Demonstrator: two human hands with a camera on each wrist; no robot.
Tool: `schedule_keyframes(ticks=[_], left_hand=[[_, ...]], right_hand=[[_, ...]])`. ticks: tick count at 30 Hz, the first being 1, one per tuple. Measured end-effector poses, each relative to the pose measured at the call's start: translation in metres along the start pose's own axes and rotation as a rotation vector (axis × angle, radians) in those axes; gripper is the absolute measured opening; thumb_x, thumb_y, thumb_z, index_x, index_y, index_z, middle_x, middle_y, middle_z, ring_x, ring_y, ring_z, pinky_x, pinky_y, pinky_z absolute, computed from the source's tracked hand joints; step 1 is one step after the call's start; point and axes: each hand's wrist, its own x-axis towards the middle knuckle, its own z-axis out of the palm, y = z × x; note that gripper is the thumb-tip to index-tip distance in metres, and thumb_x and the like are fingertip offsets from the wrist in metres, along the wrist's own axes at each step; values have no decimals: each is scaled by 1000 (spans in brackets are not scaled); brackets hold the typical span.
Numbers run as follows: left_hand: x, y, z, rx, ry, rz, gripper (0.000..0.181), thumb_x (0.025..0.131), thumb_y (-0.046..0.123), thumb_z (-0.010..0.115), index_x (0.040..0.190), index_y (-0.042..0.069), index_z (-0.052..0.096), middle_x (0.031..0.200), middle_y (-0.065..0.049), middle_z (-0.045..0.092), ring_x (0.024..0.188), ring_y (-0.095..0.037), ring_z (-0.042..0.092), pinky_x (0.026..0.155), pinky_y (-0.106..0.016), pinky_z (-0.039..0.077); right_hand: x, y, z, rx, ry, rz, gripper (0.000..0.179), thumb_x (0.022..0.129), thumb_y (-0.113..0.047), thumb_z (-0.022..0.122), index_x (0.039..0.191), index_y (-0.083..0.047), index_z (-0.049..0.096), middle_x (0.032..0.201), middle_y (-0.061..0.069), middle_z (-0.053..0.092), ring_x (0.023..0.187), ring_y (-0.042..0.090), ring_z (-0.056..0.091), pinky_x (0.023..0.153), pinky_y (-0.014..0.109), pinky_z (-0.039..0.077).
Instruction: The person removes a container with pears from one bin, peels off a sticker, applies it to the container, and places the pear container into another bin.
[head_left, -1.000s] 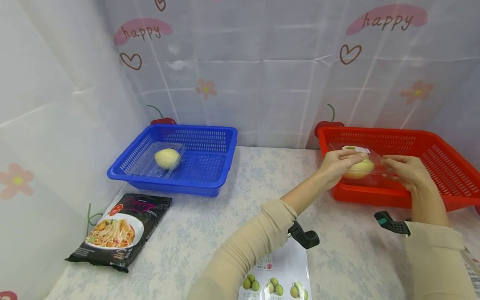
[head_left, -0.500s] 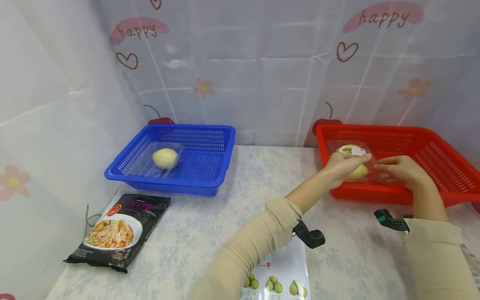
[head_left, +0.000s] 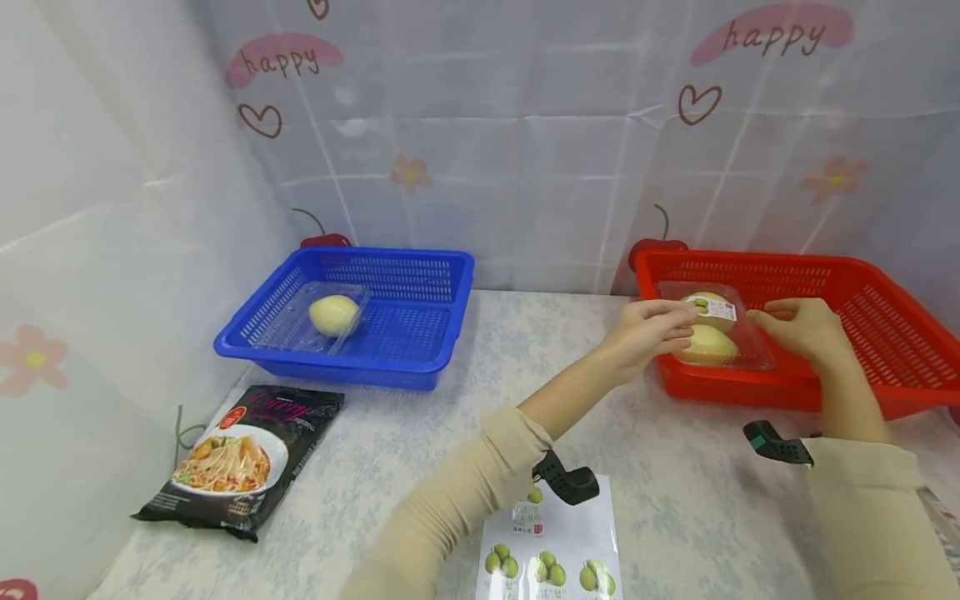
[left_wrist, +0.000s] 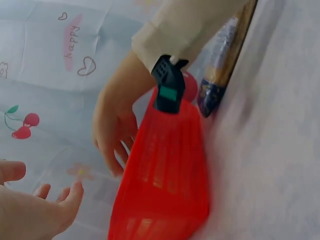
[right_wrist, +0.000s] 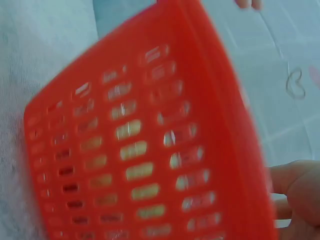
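Head view, right: a clear-plastic clamshell [head_left: 718, 311] of smooth oval fruits [head_left: 707, 344] is cradled in the slotted red basket [head_left: 750, 388]; nothing is gripped by left hand [head_left: 647, 333] or right hand [head_left: 810, 332], finger gaps being revealed by left-wrist view.

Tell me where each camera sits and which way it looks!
Head: on the head, looking forward and down at a blue basket, a red basket and a bag; the left hand, right hand and both sleeves show.
Left wrist: on that wrist, looking across at the red basket; the left hand and, farther off, the right hand and sleeve show.
Right wrist: on that wrist, looking closely at the red basket's holed wall; part of the right hand and fingertips show.
Both wrist views share that basket.
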Motion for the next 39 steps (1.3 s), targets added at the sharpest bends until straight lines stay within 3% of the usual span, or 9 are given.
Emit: schedule_keyframes(ticks=[3,5,8,12,15,22,26,32,39], left_hand=[[-10,5,-23,23,-40,36,28,92,0,55,116,-14,57,109,-25,63,105,-39,60,91,-42,49],[-17,9,-39,51,-42,48,28,93,1,55,117,-13,57,107,-24,64,103,-39,61,89,-39,51],[-27,13,-63,90,-26,73,28,93,3,55,118,-10,57,108,-22,64,95,-31,64,86,-36,53],[-41,19,-91,152,-19,129,30,94,5,54,121,-9,55,112,-23,62,95,-26,64,86,-35,53],[-51,25,-109,200,-11,164,31,96,6,52,123,-9,53,117,-26,59,103,-32,62,87,-36,52],[-74,47,-152,287,62,233,33,96,8,51,124,-8,52,119,-27,57,109,-37,58,90,-37,51],[-87,63,-181,335,123,254,33,96,9,52,124,-7,52,117,-23,58,108,-33,59,91,-38,50],[-107,85,-222,368,238,237,36,97,13,51,128,-5,49,124,-25,54,113,-34,55,90,-36,51],[-128,102,-267,465,362,216,43,98,21,51,134,-3,44,116,-9,56,114,-32,54,90,-31,51]], right_hand=[[-1,-14,3,33,52,-67,65,97,-39,43,131,16,40,127,42,39,112,55,38,89,66,38],[-1,-25,6,57,69,-111,63,97,-38,44,132,14,41,129,40,40,113,54,39,88,66,38],[-1,-41,11,107,74,-178,61,96,-38,47,133,11,43,130,37,43,111,49,45,80,38,52],[-2,-65,18,188,61,-238,58,95,-37,51,133,7,46,128,32,49,89,10,61,61,10,46],[-2,-83,24,248,25,-258,57,95,-37,52,135,4,46,127,30,51,75,-10,56,64,13,50],[7,-121,41,345,-88,-260,56,94,-39,54,137,-4,46,128,22,53,94,25,62,73,27,55],[12,-138,50,365,-120,-328,52,95,-33,54,136,-2,47,132,20,51,104,26,61,85,30,52],[20,-162,67,453,-202,-393,51,95,-28,55,137,1,45,135,24,48,115,37,53,87,37,51],[34,-196,98,492,-307,-429,50,95,-22,56,137,2,43,134,23,49,114,37,54,92,44,49]])
